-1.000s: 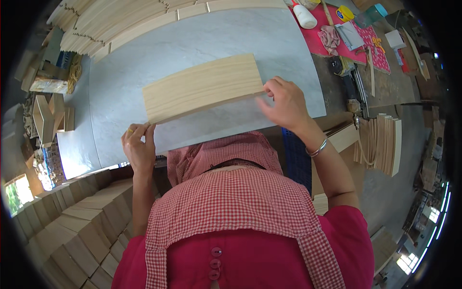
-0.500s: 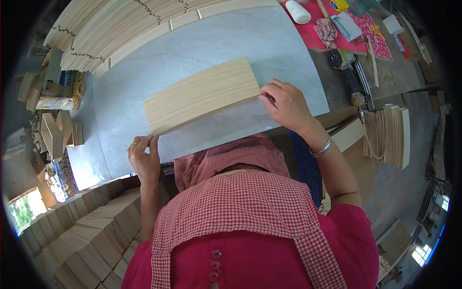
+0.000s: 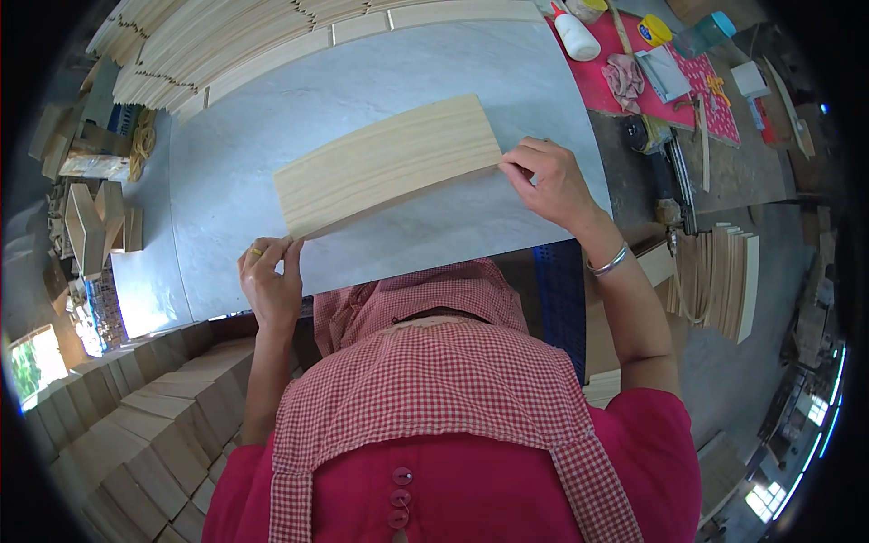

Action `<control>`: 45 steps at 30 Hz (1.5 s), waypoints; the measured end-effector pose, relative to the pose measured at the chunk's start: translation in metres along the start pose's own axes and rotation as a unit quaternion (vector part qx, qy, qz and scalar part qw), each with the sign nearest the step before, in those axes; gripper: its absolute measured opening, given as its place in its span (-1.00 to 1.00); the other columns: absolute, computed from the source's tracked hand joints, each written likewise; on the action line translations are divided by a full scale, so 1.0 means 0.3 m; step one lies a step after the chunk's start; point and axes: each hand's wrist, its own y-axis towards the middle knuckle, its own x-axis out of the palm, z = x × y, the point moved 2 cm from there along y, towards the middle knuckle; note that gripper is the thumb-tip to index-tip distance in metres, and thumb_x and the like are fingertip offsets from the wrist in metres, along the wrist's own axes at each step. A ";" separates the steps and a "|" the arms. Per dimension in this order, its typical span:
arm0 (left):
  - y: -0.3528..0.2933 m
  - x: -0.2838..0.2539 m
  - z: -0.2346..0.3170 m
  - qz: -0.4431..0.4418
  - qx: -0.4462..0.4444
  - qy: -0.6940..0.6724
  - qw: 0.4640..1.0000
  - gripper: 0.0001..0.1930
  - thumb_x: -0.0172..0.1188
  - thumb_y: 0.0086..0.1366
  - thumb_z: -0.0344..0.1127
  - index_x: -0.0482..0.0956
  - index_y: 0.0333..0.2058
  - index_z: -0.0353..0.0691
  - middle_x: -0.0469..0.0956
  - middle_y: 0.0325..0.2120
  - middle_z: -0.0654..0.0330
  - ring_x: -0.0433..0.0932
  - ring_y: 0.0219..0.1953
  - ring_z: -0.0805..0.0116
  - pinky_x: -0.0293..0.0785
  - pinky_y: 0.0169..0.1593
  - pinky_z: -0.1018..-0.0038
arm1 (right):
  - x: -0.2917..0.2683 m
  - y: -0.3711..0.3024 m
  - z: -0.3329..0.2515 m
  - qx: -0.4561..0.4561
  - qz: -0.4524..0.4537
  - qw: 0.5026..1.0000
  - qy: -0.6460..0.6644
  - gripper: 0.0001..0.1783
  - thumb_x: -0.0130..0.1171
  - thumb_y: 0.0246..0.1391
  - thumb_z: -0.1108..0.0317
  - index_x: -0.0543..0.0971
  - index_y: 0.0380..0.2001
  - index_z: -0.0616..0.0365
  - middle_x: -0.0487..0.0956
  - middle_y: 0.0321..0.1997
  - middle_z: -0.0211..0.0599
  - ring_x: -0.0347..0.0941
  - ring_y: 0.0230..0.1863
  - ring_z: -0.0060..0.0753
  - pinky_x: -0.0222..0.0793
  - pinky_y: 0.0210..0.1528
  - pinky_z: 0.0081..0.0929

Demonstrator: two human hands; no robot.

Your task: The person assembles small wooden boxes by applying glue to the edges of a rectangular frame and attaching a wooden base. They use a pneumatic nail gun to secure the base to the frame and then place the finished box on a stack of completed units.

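A pale wooden board [image 3: 389,167], long and flat with visible grain, is tilted slightly over the grey marbled tabletop [image 3: 416,226]. My left hand [image 3: 272,276], with a yellow ring, pinches its near left corner between thumb and fingers. At the near right corner, my right hand [image 3: 552,185] pinches the board with its fingertips; a silver bangle circles that wrist. Between my two hands the board's near edge faces me, with a dark shadow line under it.
Stacks of thin wooden boards [image 3: 226,45] line the table's far left. A white bottle [image 3: 577,38], pink cloth [image 3: 625,81] and hammer [image 3: 699,113] lie at the far right. Wooden blocks [image 3: 167,434] are piled at lower left; upright boards [image 3: 720,281] stand at right.
The view has shifted a little. Both hands keep their pinch on the board's near corners, and the board has moved slightly away from me.
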 end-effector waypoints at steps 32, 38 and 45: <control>0.352 0.363 0.425 -0.086 0.232 -0.085 0.965 -0.42 0.46 -0.05 0.05 0.48 -0.18 -0.21 0.51 0.02 -0.01 0.48 0.10 0.04 0.32 0.25 0.12 | -0.509 -0.157 0.311 0.423 -0.038 0.891 -0.162 -0.72 0.44 0.03 0.27 0.64 -0.37 0.29 0.59 -0.60 -0.40 0.44 -0.67 -0.59 0.30 -0.63 -0.47; 0.349 0.367 0.429 -0.097 0.225 -0.077 0.967 -0.37 0.46 -0.03 0.07 0.50 -0.10 -0.24 0.51 0.09 -0.04 0.46 0.15 0.04 0.31 0.27 0.13 | -0.426 0.015 -0.129 0.349 -0.119 0.926 -0.080 -0.56 0.51 -0.01 0.28 0.65 -0.13 0.34 0.73 -0.20 -0.16 0.67 -0.16 -0.33 0.54 -0.04 -0.35; 0.351 0.365 0.432 -0.120 0.216 -0.077 0.966 -0.32 0.48 -0.02 0.08 0.51 -0.04 -0.26 0.51 0.08 -0.04 0.47 0.15 0.05 0.31 0.28 0.14 | -0.350 0.058 -0.246 0.367 -0.151 0.917 -0.037 -0.48 0.52 0.02 0.27 0.61 -0.01 0.33 0.70 -0.05 -0.18 0.62 -0.06 -0.35 0.51 0.04 -0.35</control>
